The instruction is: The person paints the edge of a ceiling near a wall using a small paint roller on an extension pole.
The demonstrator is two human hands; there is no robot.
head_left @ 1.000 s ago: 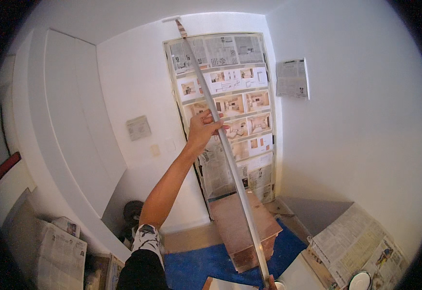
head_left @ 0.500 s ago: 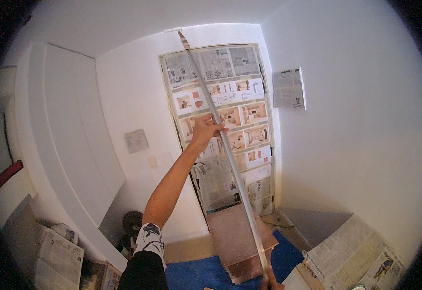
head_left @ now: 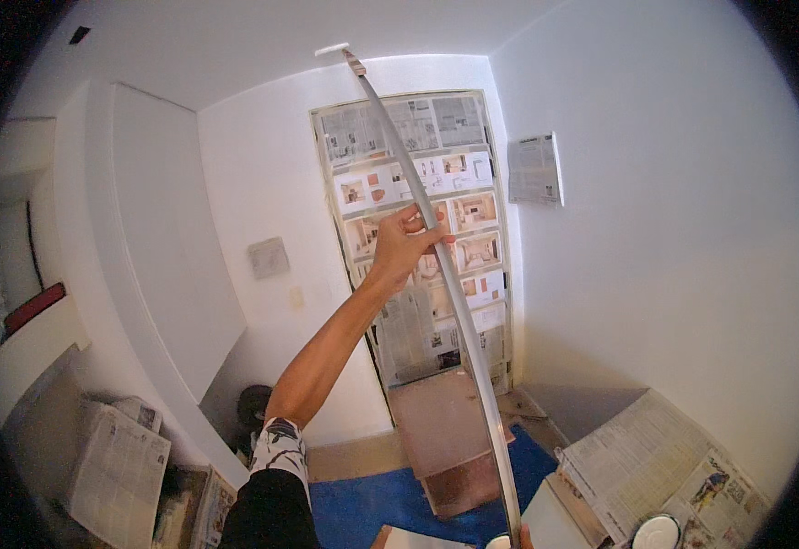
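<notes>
A long grey pole (head_left: 459, 306) slants up from the lower edge toward the ceiling. Its upper end carries a short brownish striped piece (head_left: 355, 63), and just beyond that a narrow white strip (head_left: 331, 49) shows against the ceiling; whether this is a pad, bristles or fresh paint I cannot make out. My left hand (head_left: 407, 242) is closed round the middle of the pole, arm stretched out. At the lower edge, only a few fingers of my right hand (head_left: 523, 538) show, wrapped at the pole's low end.
Newspaper and printed sheets cover a door (head_left: 418, 302) ahead. A brown box-like stand (head_left: 436, 416) sits on a blue floor cover (head_left: 354, 512). At the lower right, newspapers (head_left: 637, 457) lie beside a white-topped can (head_left: 656, 532). More newspaper (head_left: 120, 476) is at the lower left.
The pole's tip has shifted slightly right, and the white strip now shows more plainly on the ceiling. My left hand sits a little farther right; the view has tilted up at the top.
</notes>
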